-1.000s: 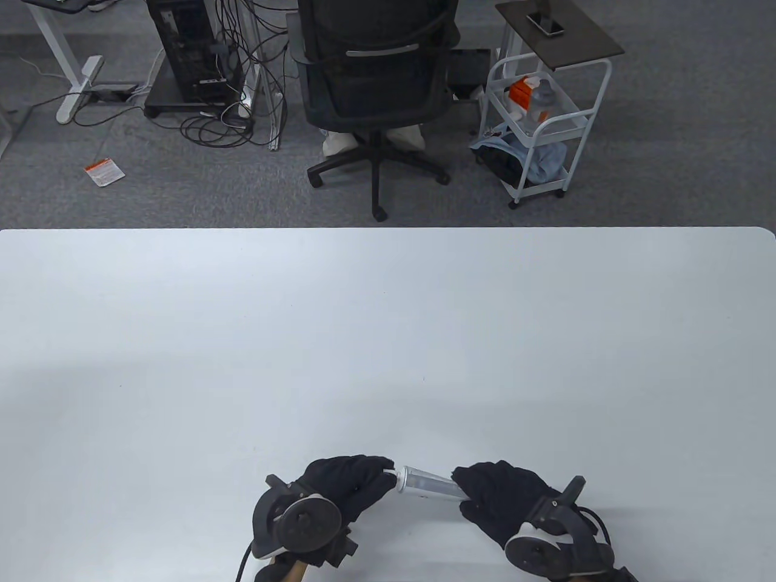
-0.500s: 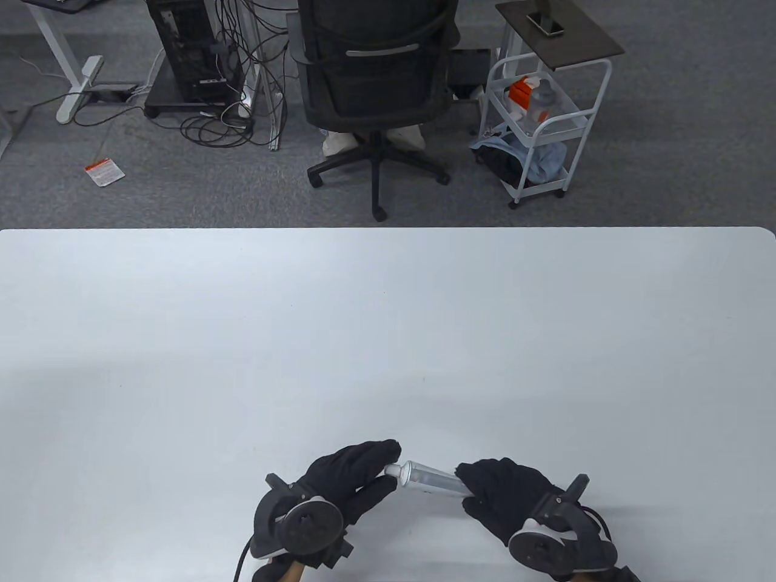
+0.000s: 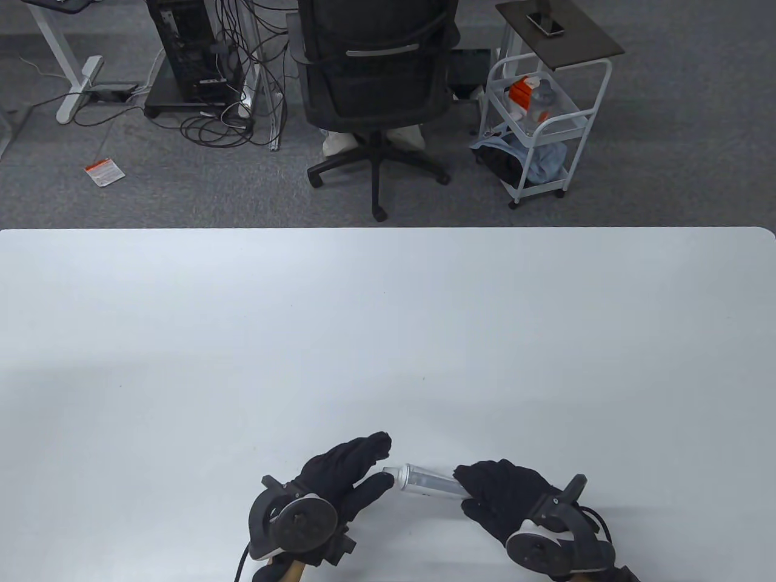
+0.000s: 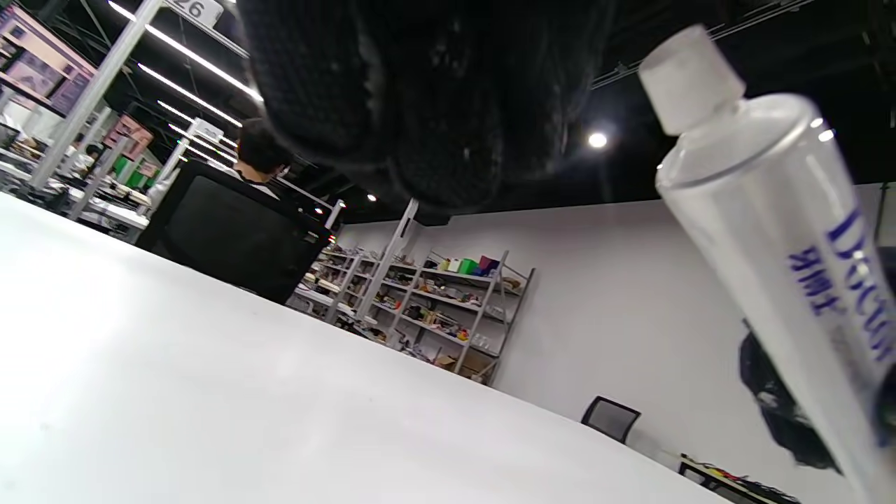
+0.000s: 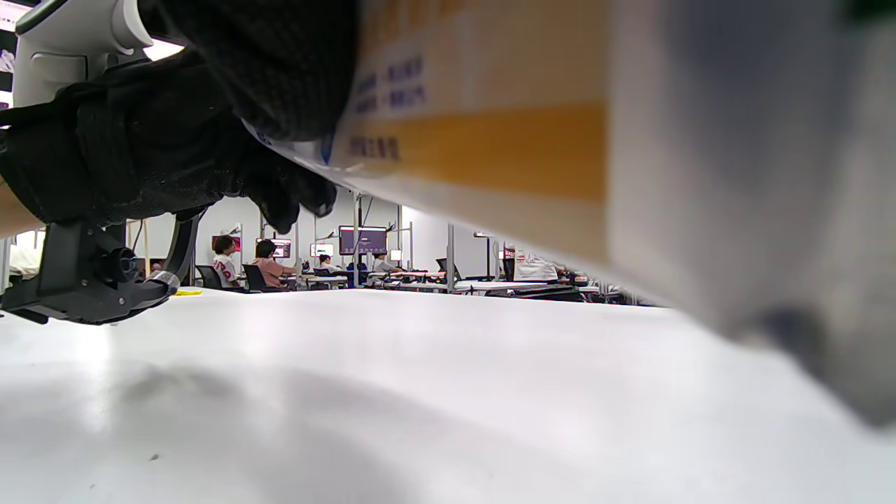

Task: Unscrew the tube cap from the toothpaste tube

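A clear toothpaste tube with a white cap is held level just above the white table near its front edge. My right hand grips the tube's tail end. My left hand is open beside the cap, fingers spread above it and thumb just below it, not touching. In the left wrist view the cap sits on the tube, with my fingers apart from it. In the right wrist view the tube fills the top, close and blurred.
Beyond the table's far edge, on the floor, stand a black office chair, a white wheeled cart and a computer tower with cables.
My left hand has let go of the cap: its fingers opened and lifted away. The right hand still holds the tube, which has barely moved.
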### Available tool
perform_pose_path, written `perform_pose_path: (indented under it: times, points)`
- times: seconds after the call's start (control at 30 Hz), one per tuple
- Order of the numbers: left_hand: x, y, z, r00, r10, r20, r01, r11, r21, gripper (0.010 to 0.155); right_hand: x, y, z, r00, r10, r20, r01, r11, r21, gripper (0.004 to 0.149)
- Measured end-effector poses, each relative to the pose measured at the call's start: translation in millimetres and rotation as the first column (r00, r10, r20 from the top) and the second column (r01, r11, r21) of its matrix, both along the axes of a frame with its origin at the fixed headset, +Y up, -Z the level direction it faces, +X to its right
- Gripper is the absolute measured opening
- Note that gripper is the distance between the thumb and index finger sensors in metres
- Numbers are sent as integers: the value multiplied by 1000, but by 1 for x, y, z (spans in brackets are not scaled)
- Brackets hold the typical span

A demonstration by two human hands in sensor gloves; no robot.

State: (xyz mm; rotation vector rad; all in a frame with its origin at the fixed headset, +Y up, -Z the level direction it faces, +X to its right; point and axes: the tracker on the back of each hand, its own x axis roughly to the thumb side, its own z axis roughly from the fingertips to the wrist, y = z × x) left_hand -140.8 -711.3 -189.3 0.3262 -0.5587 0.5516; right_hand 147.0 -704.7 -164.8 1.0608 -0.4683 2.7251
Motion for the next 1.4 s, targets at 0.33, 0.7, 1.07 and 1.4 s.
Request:
perform_pose_path:
  times: [0.33,0.7,1.07,1.4]
  points:
    - [7,1,1,999,-50,-7,50,999,5,47,-1,-1,1,1000,1,-6,-1,1000,3,55]
    - [1,3,1,1000,-9,9,9,1000,3,65,0,-1,0,1000,-3,2,3,1000,1,55]
    - [7,3,1,999,-39,-3,39,999,-10,47,-2,-2,2,1000,-2,-20,2,1000,0,55]
    - [3,3,1,1000,-22,11,22,1000,-6,65,2,0,0,1000,-14,2,14,1000,2,55]
